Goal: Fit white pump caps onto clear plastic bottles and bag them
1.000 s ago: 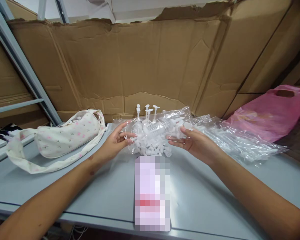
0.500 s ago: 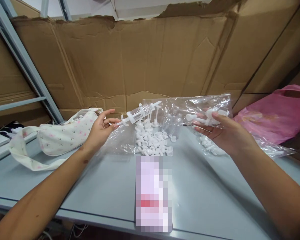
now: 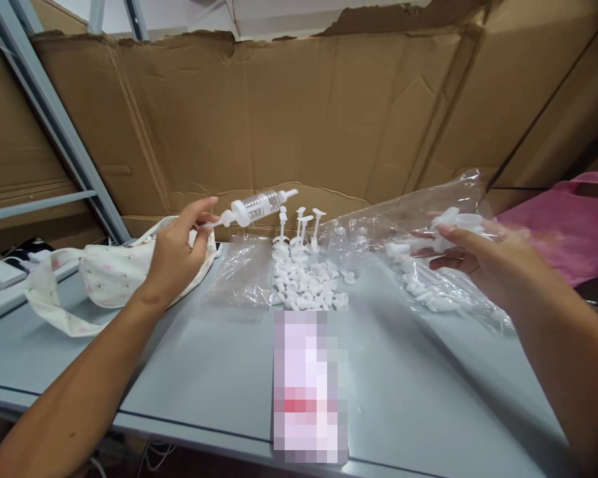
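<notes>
My left hand [image 3: 182, 247] is closed on the white plunger end of a clear plastic syringe [image 3: 261, 207], which points right with its white tip slightly raised. At the right, my right hand [image 3: 478, 255] grips a clear plastic bag [image 3: 428, 202] and white plastic parts [image 3: 455, 222], which show through the film. Between the hands lies a pile of small white plastic pieces [image 3: 306, 282]. Several white plungers [image 3: 317, 229] stand upright behind the pile, and clear barrels [image 3: 351, 242] stand beside them, partly behind the film.
Another clear bag [image 3: 241, 272] lies left of the pile. A phone-like object [image 3: 308, 385], blurred out, is at the front of the grey table [image 3: 204, 372]. A floral cloth bag [image 3: 112, 275] lies left, a pink plastic bag [image 3: 562, 226] right. Cardboard [image 3: 279, 119] walls the back.
My left hand has drawn the syringe left, away from the clear bag and the standing plungers. My right hand has moved slightly right, still holding the bag.
</notes>
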Demonstrator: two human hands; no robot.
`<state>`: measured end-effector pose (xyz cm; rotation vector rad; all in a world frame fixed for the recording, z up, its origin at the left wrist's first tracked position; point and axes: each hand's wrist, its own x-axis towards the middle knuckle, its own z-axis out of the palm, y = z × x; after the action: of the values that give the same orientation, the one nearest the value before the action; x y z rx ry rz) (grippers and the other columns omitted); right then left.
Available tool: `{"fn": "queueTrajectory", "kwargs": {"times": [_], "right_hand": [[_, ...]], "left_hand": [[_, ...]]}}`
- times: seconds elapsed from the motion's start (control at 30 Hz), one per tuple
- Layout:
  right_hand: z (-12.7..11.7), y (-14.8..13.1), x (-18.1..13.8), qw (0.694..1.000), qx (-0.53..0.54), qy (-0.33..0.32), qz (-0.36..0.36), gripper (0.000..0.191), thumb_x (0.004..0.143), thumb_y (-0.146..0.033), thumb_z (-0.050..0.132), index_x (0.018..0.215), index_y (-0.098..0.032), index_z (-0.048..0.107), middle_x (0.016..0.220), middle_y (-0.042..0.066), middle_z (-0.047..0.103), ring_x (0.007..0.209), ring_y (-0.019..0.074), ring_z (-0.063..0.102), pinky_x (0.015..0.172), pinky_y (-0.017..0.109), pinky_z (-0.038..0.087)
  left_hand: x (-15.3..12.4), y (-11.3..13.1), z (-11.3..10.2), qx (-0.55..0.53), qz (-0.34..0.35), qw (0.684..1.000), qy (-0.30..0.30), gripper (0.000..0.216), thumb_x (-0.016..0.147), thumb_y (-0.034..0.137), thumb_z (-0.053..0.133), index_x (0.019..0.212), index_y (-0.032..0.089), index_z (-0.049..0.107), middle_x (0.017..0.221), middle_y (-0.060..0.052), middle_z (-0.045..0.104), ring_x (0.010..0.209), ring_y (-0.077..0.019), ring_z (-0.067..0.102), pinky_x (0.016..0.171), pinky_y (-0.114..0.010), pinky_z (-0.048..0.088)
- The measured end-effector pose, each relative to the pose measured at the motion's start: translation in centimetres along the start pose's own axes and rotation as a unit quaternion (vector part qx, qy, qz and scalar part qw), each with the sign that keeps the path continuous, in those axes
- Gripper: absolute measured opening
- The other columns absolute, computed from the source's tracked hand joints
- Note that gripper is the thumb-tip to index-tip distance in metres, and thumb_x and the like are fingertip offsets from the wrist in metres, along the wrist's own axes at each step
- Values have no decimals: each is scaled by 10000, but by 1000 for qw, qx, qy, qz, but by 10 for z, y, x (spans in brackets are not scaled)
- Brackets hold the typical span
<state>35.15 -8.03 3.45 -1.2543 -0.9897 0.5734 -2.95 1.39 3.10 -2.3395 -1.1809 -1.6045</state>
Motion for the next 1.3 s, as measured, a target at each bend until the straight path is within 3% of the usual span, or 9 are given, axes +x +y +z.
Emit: {"fn": "queueTrajectory", "kwargs": {"times": [0.17, 0.33, 0.47, 0.63, 0.83, 1.1, 1.3], "right_hand": [[5, -1, -4, 997, -72, -11, -10, 236, 732, -286, 672, 944, -183, 654, 912, 93, 668, 647, 168, 666, 465, 218, 468], [8, -2, -3, 988, -150, -20, -44, 380, 699, -369, 705, 1046, -225, 642, 913, 62, 666, 649, 168, 665, 487, 227, 474], [9, -9, 1, 973, -212, -75, -60, 469, 694, -490, 683, 1113, -288, 620, 920, 30, 672, 689, 183, 671, 515, 246, 498], [17, -22, 4, 948, -291, -113, -60, 565, 677, -611, 641, 1166, -331, 589, 976, 20, 680, 646, 167, 648, 534, 279, 520], [32, -40, 2, 945, -291, -145, -39, 636, 697, -700, 549, 1154, -261, 594, 1079, 71, 658, 689, 163, 645, 469, 244, 517], [41, -49, 2, 935, -315, -156, -47, 541, 761, -704, 465, 944, -225, 638, 998, 72, 673, 754, 179, 646, 451, 230, 491], [37, -46, 6, 931, -336, -133, -48, 598, 731, -742, 462, 1038, -258, 634, 986, 53, 695, 635, 152, 648, 439, 231, 472]], "left_hand": [[-1, -1, -2, 79, 26, 996, 14, 428, 841, 146, 498, 1255, 255, 515, 1127, -28, 649, 1011, -199, 594, 921, -332, 427], [-9, -2, 11, 180, 77, 979, -61, 452, 862, 147, 448, 1309, 213, 469, 1129, -80, 656, 1026, -251, 597, 893, -377, 441], [-14, -2, 18, 248, 93, 954, -141, 391, 867, 120, 399, 1232, 153, 538, 1043, -109, 685, 949, -269, 632, 811, -387, 486], [-18, -5, 23, 273, 100, 939, -184, 352, 849, 76, 400, 1134, 165, 588, 1058, -90, 686, 979, -245, 635, 815, -363, 503], [-19, -6, 22, 274, 98, 938, -188, 318, 852, 77, 409, 1087, 164, 604, 1030, -86, 692, 959, -247, 642, 793, -361, 510], [-20, -4, 22, 266, 96, 943, -178, 316, 841, 75, 413, 1063, 162, 620, 1037, -92, 691, 983, -249, 637, 818, -365, 507], [-18, 1, 18, 259, 92, 949, -158, 321, 846, 102, 421, 1086, 170, 624, 1062, -90, 689, 976, -257, 641, 808, -380, 509]]}}
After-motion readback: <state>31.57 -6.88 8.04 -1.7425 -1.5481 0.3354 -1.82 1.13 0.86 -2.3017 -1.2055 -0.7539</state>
